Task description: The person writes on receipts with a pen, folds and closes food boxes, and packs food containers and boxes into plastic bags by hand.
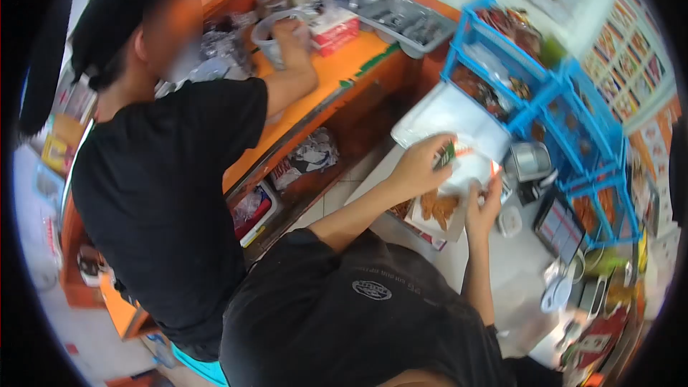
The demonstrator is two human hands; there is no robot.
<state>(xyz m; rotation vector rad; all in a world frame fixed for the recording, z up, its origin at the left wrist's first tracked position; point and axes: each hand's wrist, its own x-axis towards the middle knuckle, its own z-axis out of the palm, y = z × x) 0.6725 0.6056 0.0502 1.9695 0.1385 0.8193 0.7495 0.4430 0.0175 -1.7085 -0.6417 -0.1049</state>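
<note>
My left hand (pixel 428 165) is closed around a small green packet (pixel 445 155), held over the counter. My right hand (pixel 484 204) is beside it, thumb and fingers closing on the orange-marked edge of a thin, pale plastic bag (pixel 462 180). The bag's film spans the space between both hands; its exact shape is blurred. Just below my hands is an open paper box (pixel 453 229) with brown fried food (pixel 438 208) in it. A stack of clear plastic sheets or bags (pixel 437 116) lies behind my left hand.
At left, a co-worker in black (pixel 165 193) reaches into a plastic tub (pixel 266 44) on the orange counter (pixel 333 64). Blue stacked racks (pixel 527 100) stand at the back right. A metal container (pixel 531 161) and a tablet (pixel 559 226) are right of my hands.
</note>
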